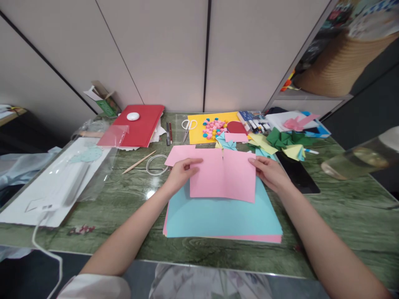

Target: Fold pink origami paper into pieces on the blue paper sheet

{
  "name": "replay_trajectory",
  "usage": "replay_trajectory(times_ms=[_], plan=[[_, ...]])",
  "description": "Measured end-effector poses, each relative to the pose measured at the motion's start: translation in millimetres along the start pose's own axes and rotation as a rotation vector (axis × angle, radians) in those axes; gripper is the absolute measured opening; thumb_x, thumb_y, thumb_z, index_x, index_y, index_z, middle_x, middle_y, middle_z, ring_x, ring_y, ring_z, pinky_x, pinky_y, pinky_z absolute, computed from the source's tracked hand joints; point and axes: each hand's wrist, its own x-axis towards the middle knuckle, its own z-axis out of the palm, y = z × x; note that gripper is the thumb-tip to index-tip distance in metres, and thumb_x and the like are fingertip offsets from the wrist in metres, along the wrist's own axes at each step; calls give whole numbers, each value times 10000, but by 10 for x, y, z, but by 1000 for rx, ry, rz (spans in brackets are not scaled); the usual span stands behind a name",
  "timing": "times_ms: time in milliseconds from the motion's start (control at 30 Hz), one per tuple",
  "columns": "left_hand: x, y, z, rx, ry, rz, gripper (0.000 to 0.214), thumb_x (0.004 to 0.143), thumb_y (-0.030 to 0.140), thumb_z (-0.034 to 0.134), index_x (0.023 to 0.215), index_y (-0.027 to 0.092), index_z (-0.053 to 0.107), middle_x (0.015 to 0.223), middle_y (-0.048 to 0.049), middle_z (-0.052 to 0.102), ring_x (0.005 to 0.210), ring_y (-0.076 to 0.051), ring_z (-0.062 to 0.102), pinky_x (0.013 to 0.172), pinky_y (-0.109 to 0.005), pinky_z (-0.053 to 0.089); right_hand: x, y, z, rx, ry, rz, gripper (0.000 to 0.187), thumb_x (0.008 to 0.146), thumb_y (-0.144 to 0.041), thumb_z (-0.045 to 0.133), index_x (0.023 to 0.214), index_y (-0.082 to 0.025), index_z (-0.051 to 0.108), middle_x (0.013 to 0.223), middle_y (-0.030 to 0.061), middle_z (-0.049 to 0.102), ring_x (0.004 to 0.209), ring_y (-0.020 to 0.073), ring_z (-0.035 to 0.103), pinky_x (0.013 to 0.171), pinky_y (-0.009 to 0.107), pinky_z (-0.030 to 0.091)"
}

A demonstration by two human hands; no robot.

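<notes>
A sheet of pink paper [222, 176] with a crease down its middle is held up over a stack of blue and pink paper [224, 220]. My left hand [183, 174] pinches its left edge between thumb and fingers. At the right edge, my right hand [269, 171] grips the same sheet near its upper corner. Behind my left hand lies another pink piece of paper [179, 153]. A white ring of tape [148, 168] rests just left of that hand.
Scissors [187, 129], colourful pompoms [213, 128], a yellow sheet [195, 137] and folded green paper [283, 139] lie behind. A dark tablet [297, 174] and a clear bottle [358, 160] are on the right. At left are a red folder [137, 128], a wooden stick [139, 162] and a white power strip [73, 185].
</notes>
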Motion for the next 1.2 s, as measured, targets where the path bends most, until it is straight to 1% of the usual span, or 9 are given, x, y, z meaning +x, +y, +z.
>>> replay_trajectory(times_ms=[100,233,367,567,733,867,933,1067,1200], plan=[[6,-12,-1,-7,25,0,370,724,265,654,1084,182,654,1201,-79,615,1065,-221,566,892,-319,428,0,0,-14,-35,-32,20,305,628,-434,744,774,-189,637,737,21,623,664,145,567,608,289,479],[10,-23,2,-8,60,-17,410,706,279,677,1100,170,644,1208,-87,611,1009,-219,588,825,-305,459,17,6,-32,-56,-7,-9,309,629,-436,746,637,-181,574,588,-19,511,535,95,458,481,239,388],[11,-28,-2,-3,82,-19,419,701,266,683,1105,166,641,1209,-86,611,980,-211,591,796,-292,466,40,24,-50,-58,3,-18,358,617,-454,751,570,-181,523,549,-32,474,503,79,424,461,228,353],[33,-37,-39,1,110,-7,429,703,262,680,1120,168,633,1211,-83,610,980,-210,590,794,-290,467,64,55,-82,-52,7,10,332,628,-462,740,644,-179,567,582,-28,529,519,79,476,489,213,395],[24,-44,-30,-7,120,0,361,715,263,672,1065,174,661,1161,-75,640,1024,-219,586,843,-302,458,-10,-38,-43,-40,-72,51,316,698,-483,679,812,-201,591,672,-1,623,578,103,571,513,212,441],[7,-35,-13,-15,120,-5,280,748,281,643,998,164,689,1095,-75,673,1011,-212,597,867,-303,451,-77,-100,15,-56,-144,67,389,617,-345,776,946,-217,613,688,-9,658,602,109,596,503,189,444],[2,-27,-11,-18,118,-4,307,739,281,653,1023,167,681,1127,-77,660,1012,-213,597,855,-302,459,-89,-102,49,-12,-130,55,445,578,-278,803,985,-219,632,748,-6,678,650,108,608,553,190,475],[-3,-4,-6,-20,111,9,433,695,276,698,1115,188,637,1233,-79,598,1013,-219,594,802,-294,483,-80,-72,111,122,-47,28,321,560,-251,810,853,-208,688,891,13,691,818,127,628,773,221,508],[-6,11,5,-18,111,26,463,694,277,703,1142,197,618,1252,-77,583,1023,-215,588,802,-290,483,-64,-45,132,141,19,19,199,545,-264,819,675,-196,685,775,10,680,756,120,622,783,220,516]])
